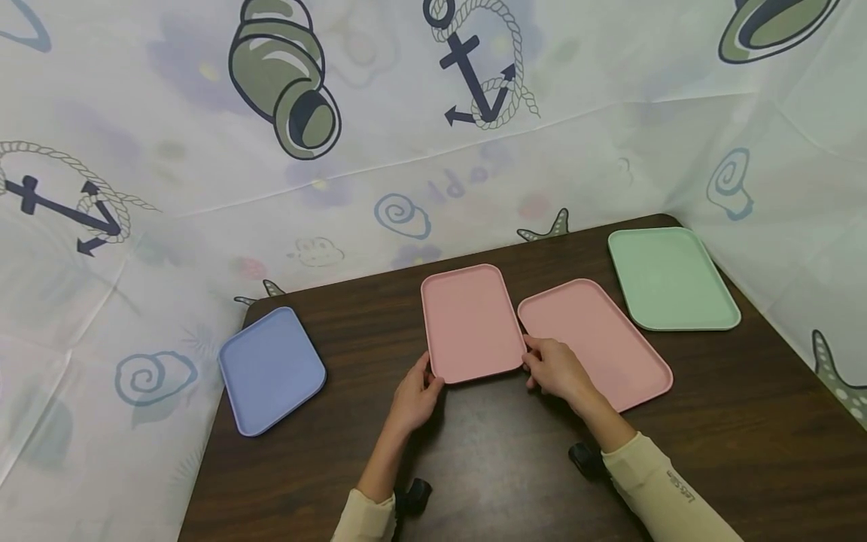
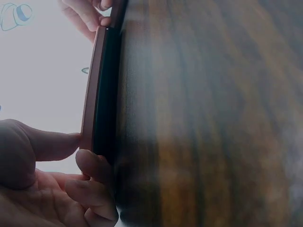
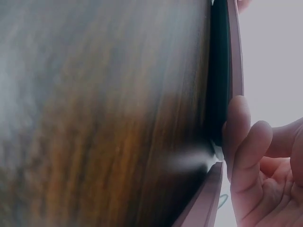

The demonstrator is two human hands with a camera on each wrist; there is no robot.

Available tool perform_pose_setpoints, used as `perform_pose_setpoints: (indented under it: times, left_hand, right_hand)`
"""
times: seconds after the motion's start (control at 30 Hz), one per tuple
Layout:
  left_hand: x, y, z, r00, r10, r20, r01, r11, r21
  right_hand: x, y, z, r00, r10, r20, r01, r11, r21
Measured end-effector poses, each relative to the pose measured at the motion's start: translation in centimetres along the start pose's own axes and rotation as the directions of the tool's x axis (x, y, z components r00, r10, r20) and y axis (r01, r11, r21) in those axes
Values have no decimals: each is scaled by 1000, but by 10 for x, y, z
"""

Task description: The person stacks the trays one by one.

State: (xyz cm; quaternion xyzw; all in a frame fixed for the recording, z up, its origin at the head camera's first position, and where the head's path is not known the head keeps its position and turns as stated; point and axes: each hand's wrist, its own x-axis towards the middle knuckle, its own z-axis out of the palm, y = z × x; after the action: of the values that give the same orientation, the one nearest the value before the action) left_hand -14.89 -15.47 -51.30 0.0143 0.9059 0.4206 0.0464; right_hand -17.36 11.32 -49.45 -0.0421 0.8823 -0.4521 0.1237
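A pink rectangular tray [image 1: 474, 324] is at the middle of the brown table, held at its near corners by both hands. My left hand [image 1: 413, 395] pinches the near left corner; in the left wrist view its thumb lies on the rim and curled fingers are beneath. At the near right corner my right hand [image 1: 558, 369] grips the rim, and its bent fingers [image 3: 248, 146] show under the edge in the right wrist view. A dark gap separates the tray's near edge [image 2: 90, 94] from the table top. A second pink tray [image 1: 603, 339] lies partly behind the right hand.
A blue tray [image 1: 271, 373] lies at the table's left edge, slightly overhanging it. At the far right corner is a green tray [image 1: 673, 278]. Patterned cloth [image 1: 379, 98] hangs behind and beside the brown wooden table [image 1: 501, 459]. Dark wrist devices sit below both wrists.
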Motion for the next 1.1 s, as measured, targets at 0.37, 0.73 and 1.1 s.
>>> perform_pose_setpoints:
  times: [0.37,0.73,1.1]
  left_hand:
    - [0,-1,1,1000,-12,-12,12,1000,-21]
    - [-7,-2,2,1000,-3,7,4,1000,-24]
    - [-23,-1,3,1000,-17,24,18,998,-52]
  right_hand:
    - [-2,1,2,1000,-11,2,11,1000,-8]
    - [-18,-4,-1,1000,-6,29,6,1000,-13]
    - [-47,-11,-21,995,-95,41,92,994,52]
